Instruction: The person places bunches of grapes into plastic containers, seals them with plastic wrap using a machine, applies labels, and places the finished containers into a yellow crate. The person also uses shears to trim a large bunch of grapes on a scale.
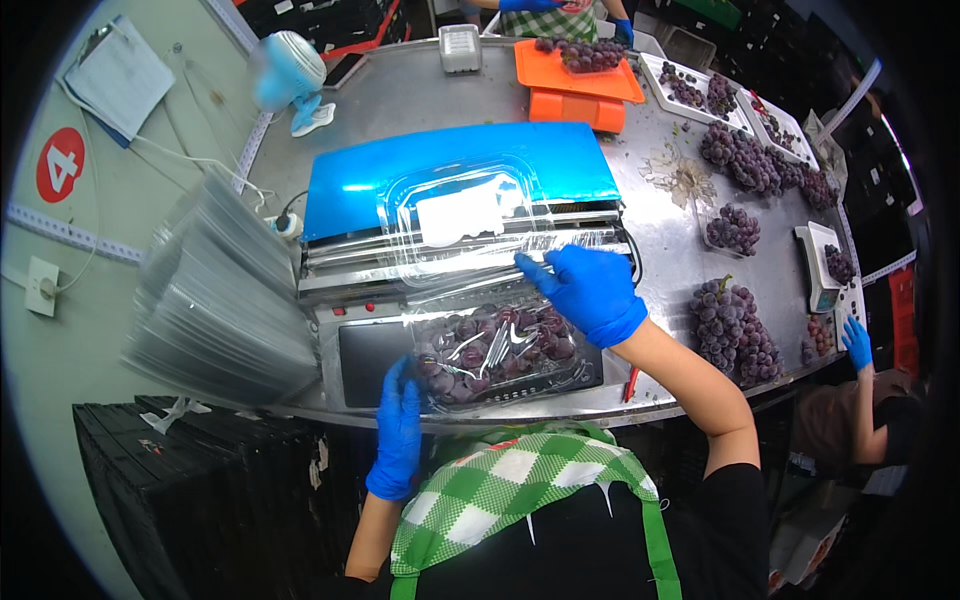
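Observation:
Dark red grapes (480, 356) fill a clear plastic box (442, 405) on the black plate (367, 360) of a film-wrapping machine. Behind the box, a clear plastic lid or tray (397, 202) lies over the machine's metal rollers and blue cover (345, 187). My right hand (592, 292), in a blue glove, has its fingertips at the shiny film or plastic edge above the grapes; whether they pinch it is unclear. At the box's left edge is my left hand (397, 427), also gloved, with thumb and fingers apart.
Stacked clear containers (225, 300) stand at left, near a small blue fan (289, 75). Grape bunches (735, 330) and a weighing scale (821, 266) are at right. An orange scale (577, 82) sits at the back. Co-workers' gloved hands (856, 343) show at right and top.

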### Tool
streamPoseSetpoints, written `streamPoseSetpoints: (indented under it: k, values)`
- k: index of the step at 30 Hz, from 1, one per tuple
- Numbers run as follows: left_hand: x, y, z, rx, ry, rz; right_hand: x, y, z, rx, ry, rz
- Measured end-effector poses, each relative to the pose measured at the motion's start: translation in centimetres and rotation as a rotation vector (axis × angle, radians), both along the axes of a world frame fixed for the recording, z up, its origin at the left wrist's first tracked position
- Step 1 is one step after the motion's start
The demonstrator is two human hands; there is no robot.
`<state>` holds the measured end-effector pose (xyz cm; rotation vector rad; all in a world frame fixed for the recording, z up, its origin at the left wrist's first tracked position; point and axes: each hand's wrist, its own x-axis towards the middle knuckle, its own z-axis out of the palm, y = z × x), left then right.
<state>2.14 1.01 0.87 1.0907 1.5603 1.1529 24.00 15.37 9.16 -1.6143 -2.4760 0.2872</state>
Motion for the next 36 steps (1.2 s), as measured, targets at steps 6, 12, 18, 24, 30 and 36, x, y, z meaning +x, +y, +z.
streamPoseSetpoints:
  k: [6, 12, 18, 24, 30, 36]
  values:
    - [1.4, 0.7, -0.7, 0.051, -0.075, 0.029, -1.2, 0.0, -0.4, 0.080, 0.567, 0.105]
    - [1.5, 0.8, -1.8, 0.071, -0.187, 0.095, -7.3, -5.5, -1.5, 0.069, 0.473, 0.682]
    - [1.4, 0.8, -2.9, 0.151, 0.106, 0.232, -8.3, -5.8, -5.6, 0.158, 0.308, 0.645]
    - [1.3, 0.7, -4.0, 0.146, 0.094, 0.277, -8.2, -5.5, -5.0, 0.136, 0.366, 0.650]
    - [1.3, 0.4, -2.1, 0.007, -0.144, 0.268, -5.0, 0.6, -2.7, 0.386, 0.699, -0.083]
    - [1.2, -0.5, -1.2, -0.007, -0.477, 0.208, -0.2, 5.3, -4.2, -0.307, 1.329, -0.356]
